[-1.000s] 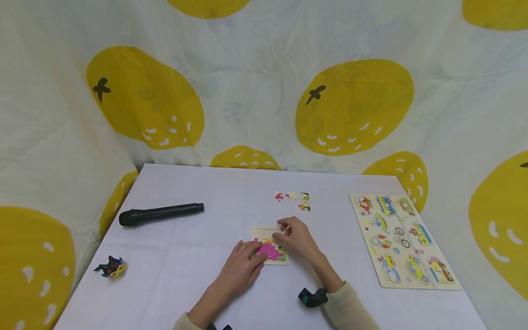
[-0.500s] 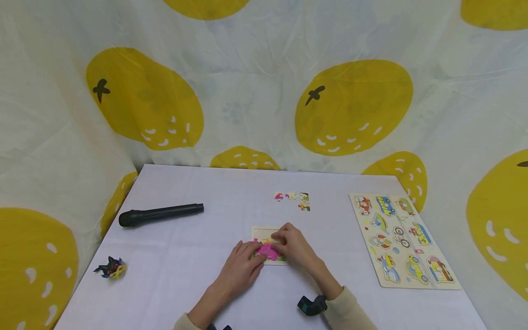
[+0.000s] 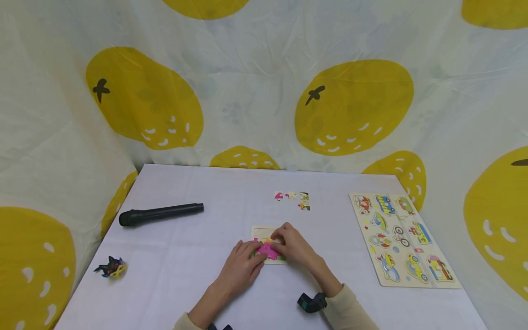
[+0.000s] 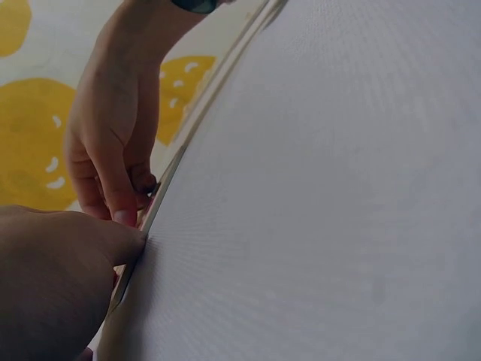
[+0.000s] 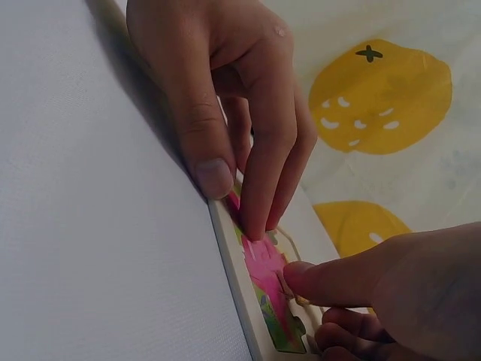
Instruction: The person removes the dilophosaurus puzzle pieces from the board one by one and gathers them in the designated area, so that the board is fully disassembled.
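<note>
A small wooden jigsaw tray (image 3: 263,227) with a pink picture lies on the white table. My left hand (image 3: 240,265) grips its left side, the thumb at the near edge and fingers on the pieces. My right hand (image 3: 298,246) is over the tray's right half, thumb and forefinger at a puzzle piece, which they mostly hide. In the right wrist view its thumb touches the pink picture (image 5: 263,259) while the other fingers curl beside the tray. Behind the tray lie several loose puzzle pieces (image 3: 304,197), some pink and some green.
On the left lie a black microphone (image 3: 161,215) and a small dark toy figure (image 3: 110,267) with yellow on it. A wooden vehicle puzzle board (image 3: 402,240) takes up the right side. A fruit-patterned curtain (image 3: 247,91) hangs behind the table (image 3: 185,293).
My right hand has come down from the tray's upper right corner onto the pieces, then stayed nearly still. The left hand has kept its place.
</note>
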The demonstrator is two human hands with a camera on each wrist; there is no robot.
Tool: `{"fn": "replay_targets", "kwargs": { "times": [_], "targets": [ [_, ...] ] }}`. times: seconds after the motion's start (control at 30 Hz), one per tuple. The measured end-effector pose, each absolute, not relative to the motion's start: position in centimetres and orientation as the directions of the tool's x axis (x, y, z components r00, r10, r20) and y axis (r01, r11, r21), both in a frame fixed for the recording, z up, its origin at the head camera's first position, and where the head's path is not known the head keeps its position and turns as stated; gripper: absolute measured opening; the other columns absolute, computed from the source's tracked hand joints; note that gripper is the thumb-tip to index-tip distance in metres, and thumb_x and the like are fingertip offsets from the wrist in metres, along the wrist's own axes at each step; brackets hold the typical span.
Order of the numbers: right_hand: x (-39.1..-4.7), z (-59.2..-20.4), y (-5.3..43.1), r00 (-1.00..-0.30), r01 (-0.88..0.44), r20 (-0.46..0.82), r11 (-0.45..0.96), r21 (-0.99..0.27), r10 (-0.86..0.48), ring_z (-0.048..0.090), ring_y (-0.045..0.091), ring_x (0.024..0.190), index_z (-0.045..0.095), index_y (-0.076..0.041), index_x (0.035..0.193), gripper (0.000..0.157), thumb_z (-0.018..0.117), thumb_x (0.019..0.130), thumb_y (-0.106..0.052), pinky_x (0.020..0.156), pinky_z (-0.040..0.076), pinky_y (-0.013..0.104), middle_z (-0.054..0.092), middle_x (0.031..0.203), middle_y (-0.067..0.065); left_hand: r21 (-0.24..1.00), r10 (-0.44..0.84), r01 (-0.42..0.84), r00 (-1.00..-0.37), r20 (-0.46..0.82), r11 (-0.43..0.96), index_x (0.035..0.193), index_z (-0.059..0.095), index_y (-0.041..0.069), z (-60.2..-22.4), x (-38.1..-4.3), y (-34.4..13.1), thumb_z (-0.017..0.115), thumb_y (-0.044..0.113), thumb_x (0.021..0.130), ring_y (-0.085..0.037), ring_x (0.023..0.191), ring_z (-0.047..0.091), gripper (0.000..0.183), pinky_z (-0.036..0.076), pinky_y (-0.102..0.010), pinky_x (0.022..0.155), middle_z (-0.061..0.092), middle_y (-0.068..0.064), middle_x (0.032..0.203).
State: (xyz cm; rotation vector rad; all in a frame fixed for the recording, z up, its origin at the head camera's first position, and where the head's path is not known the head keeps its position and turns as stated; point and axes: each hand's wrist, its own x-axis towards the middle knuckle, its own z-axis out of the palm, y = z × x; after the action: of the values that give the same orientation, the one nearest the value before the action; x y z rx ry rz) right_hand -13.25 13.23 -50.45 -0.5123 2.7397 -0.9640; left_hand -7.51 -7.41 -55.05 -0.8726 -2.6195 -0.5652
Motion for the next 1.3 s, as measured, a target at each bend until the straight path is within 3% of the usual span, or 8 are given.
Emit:
{"fn": "replay_targets", "kwargs": {
  "times": [0.5, 1.3],
  "targets": [
    [-13.26, -50.55, 13.43, -0.900, -0.255, -0.083, 0.671, -0.697, -0.428, 0.049, 0.008, 0.069, 0.060, -0.009, 0.108, 0.023, 0.075, 0.090, -0.014, 0.060, 0.043, 0.016, 0.059, 0.080, -0.005, 0.281, 0.494, 0.622, -0.766, 0.412, 0.731, 0.111, 0.075, 0.022, -54.82, -7.51, -7.35, 0.071, 0.025, 0.093, -0.028, 0.123, 0.060, 0.019, 0.047, -0.061, 0.104, 0.067, -0.005, 0.123],
    [-13.17, -51.07, 14.08, -0.907, -0.215, -0.068, 0.595, -0.774, -0.416, 0.057, 0.007, 0.073, 0.061, -0.010, 0.111, 0.023, 0.073, 0.092, -0.014, 0.066, 0.049, 0.016, 0.069, 0.087, -0.002, 0.248, 0.500, 0.610, -0.774, 0.388, 0.752, 0.113, 0.075, 0.025, -54.96, -7.47, -7.38, 0.070, 0.029, 0.093, -0.025, 0.124, 0.059, 0.021, 0.047, -0.058, 0.106, 0.066, -0.003, 0.126]
  ]
}}
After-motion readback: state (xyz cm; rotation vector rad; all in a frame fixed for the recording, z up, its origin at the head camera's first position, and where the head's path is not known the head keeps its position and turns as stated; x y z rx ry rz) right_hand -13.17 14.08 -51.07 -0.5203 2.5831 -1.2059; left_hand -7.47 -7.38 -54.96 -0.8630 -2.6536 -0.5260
